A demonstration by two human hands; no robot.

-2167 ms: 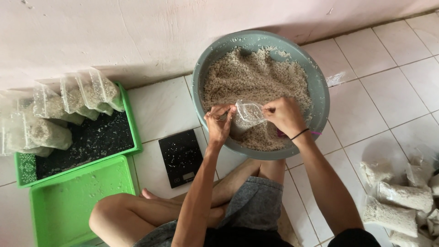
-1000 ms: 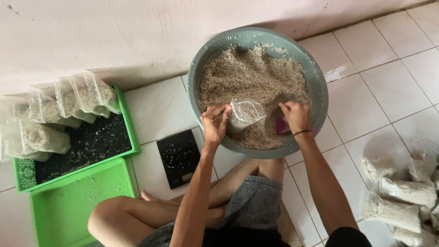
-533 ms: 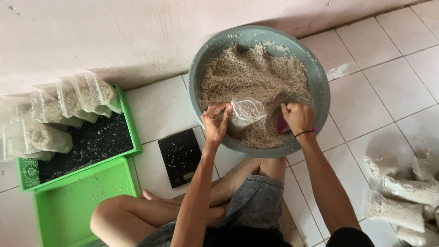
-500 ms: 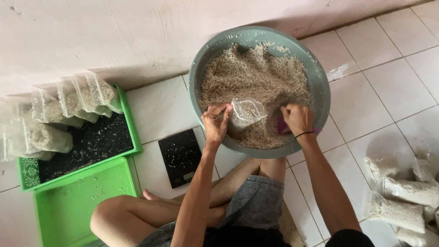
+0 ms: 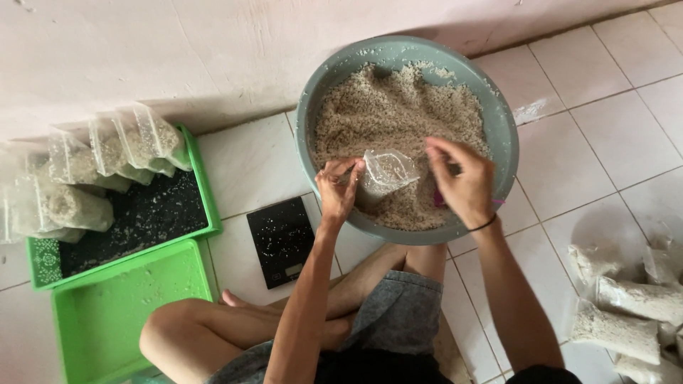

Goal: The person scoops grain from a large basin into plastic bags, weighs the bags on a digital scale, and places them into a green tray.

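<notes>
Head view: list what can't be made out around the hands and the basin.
- Head view: a purple thing under the right hand is mostly covered by its fingers, so its kind is unclear.
- The left hand pinches the clear bag; how full it is cannot be judged.
- The basin depth is hidden by the grain.
- The scale display is too small.
- The filled bags are cut off at the right edge.

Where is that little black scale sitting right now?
The black scale lies flat on the white floor tiles, just left of the grey basin and right of the green trays, near the person's left hand.
</notes>
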